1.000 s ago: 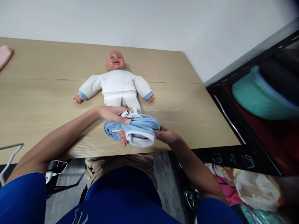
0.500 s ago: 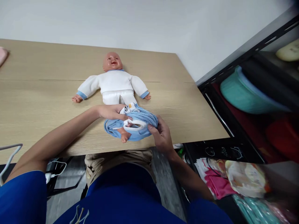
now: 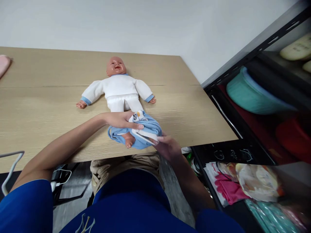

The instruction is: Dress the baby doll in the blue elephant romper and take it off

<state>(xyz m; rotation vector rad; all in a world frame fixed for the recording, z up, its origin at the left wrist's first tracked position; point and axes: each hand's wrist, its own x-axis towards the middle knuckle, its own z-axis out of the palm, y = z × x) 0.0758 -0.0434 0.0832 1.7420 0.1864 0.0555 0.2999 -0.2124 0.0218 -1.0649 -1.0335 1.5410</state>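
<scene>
A baby doll (image 3: pixel 119 87) in a white top with blue cuffs lies on its back on the wooden table (image 3: pixel 48 106), head away from me. Bunched blue trousers (image 3: pixel 145 127) with a white waistband and a small cartoon patch sit around its lower legs; one bare foot (image 3: pixel 128 141) pokes out. My left hand (image 3: pixel 121 119) reaches across and pinches the upper edge of the trousers by the patch. My right hand (image 3: pixel 166 146) grips the white waistband from below at the table's near edge.
A pink cloth (image 3: pixel 3 63) lies at the table's far left. A white wire hanger (image 3: pixel 9 168) shows at the lower left. To the right stands a dark metal shelf (image 3: pixel 255 55) with a teal tub (image 3: pixel 255 94) and bags of clothing (image 3: pixel 243 184) below.
My right hand has shifted from the trousers' right side to beneath the waistband, drawing the fabric toward me. The left hand keeps its hold near the patch. The view has drifted slightly.
</scene>
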